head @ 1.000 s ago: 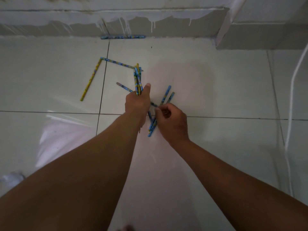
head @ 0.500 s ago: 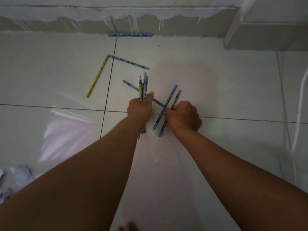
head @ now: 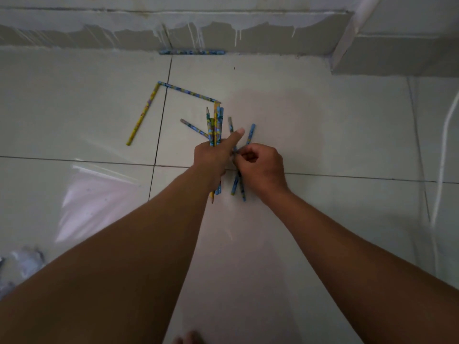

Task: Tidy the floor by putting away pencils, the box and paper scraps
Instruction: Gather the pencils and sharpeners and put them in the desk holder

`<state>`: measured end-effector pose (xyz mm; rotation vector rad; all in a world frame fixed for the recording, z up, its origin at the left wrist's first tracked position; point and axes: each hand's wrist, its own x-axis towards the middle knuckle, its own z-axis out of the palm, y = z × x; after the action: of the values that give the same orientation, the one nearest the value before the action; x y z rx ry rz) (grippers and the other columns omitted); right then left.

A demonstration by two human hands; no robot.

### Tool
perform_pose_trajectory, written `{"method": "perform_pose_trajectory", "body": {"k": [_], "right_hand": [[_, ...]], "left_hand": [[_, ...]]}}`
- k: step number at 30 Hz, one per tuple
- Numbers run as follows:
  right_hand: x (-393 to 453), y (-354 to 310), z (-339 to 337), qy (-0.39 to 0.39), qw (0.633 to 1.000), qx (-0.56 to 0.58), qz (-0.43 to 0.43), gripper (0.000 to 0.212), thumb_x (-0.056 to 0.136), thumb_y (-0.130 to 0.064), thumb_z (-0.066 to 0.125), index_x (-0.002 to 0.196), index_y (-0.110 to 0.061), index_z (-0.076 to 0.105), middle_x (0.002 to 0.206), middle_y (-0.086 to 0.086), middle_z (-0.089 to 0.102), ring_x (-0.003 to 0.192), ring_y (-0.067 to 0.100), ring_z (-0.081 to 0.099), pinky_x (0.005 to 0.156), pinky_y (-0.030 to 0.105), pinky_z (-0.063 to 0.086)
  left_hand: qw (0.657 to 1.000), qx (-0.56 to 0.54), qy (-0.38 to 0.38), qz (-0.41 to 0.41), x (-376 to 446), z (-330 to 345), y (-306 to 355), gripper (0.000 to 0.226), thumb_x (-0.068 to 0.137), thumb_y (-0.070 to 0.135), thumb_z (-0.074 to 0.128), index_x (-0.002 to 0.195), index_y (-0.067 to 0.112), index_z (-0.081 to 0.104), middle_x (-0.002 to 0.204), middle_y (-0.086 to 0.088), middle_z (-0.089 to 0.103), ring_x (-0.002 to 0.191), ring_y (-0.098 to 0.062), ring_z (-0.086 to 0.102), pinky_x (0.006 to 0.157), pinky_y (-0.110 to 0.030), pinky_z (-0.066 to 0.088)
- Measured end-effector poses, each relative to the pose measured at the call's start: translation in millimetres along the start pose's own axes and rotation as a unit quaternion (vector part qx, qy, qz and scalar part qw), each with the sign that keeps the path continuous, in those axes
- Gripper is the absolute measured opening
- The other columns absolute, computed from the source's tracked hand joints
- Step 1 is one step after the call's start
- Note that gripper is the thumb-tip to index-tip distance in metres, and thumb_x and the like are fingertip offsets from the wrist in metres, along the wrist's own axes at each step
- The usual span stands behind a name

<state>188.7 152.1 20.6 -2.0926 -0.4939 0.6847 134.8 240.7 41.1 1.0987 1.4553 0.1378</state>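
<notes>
My left hand (head: 213, 157) grips a bundle of several blue and yellow pencils (head: 214, 122), thumb stretched out to the right. Right beside it, my right hand (head: 260, 167) pinches two blue pencils (head: 250, 135) that cross under its fingers and stick out below the palm. On the tile floor lie a yellow pencil (head: 142, 115), a long blue pencil (head: 188, 92) and a short blue one (head: 193, 127). Another blue pencil (head: 191, 52) rests against the wall base. Crumpled paper scraps (head: 17, 266) sit at the lower left edge. No box is in view.
A wall skirting (head: 99, 36) runs along the top, with a stepped corner (head: 397, 55) at the upper right. A white cable (head: 444, 150) hangs down the right side. Toes (head: 188, 338) show at the bottom edge.
My right hand has lifted the two blue pencils off the floor and brought them up against my left hand. The left hand keeps its bundle, thumb now stretched out.
</notes>
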Motion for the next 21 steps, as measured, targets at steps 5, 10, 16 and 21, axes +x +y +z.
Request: {"method": "perform_pose_trajectory", "body": {"k": [5,10,16,21], "right_hand": [[-2,-5,5,-0.02,0.998,0.045,-0.029,0.007,0.082,-0.022,0.07,0.084,-0.019,0.076,0.077,-0.005,0.074,0.072,0.007,0.068,0.073,0.03,0.057],[-3,-1,8,0.038,0.998,-0.048,0.024,0.008,0.083,-0.03,0.065,0.077,-0.025,0.067,0.075,-0.01,0.068,0.078,0.014,0.067,0.072,0.03,0.054],[-7,6,9,0.029,0.975,-0.202,0.084,0.033,0.079,-0.054,0.069,0.093,-0.024,0.063,0.101,-0.001,0.067,0.097,0.027,0.064,0.076,0.03,0.042],[-2,3,12,0.05,0.965,-0.225,0.126,0.029,0.081,-0.041,0.064,0.102,-0.021,0.07,0.108,0.007,0.068,0.102,0.033,0.064,0.083,0.034,0.047]], "left_hand": [[1.0,-0.004,0.015,0.011,6,-4,2,0.029,0.079,0.045,0.079,0.075,0.017,0.073,0.078,-0.004,0.07,0.061,-0.017,0.055,0.048,-0.024,0.041],[0.997,-0.015,0.071,0.024,12,-17,-3,0.039,0.087,0.05,0.068,0.066,0.016,0.066,0.066,0.002,0.064,0.053,-0.011,0.05,0.056,-0.025,0.042],[0.994,-0.02,0.103,0.032,18,-27,-12,0.046,0.084,0.057,0.068,0.061,0.017,0.062,0.063,0.002,0.063,0.06,-0.015,0.056,0.065,-0.027,0.045],[0.994,-0.033,0.097,0.026,17,-29,-10,0.047,0.085,0.056,0.068,0.064,0.015,0.061,0.064,0.001,0.062,0.066,-0.02,0.062,0.069,-0.031,0.053]]}}
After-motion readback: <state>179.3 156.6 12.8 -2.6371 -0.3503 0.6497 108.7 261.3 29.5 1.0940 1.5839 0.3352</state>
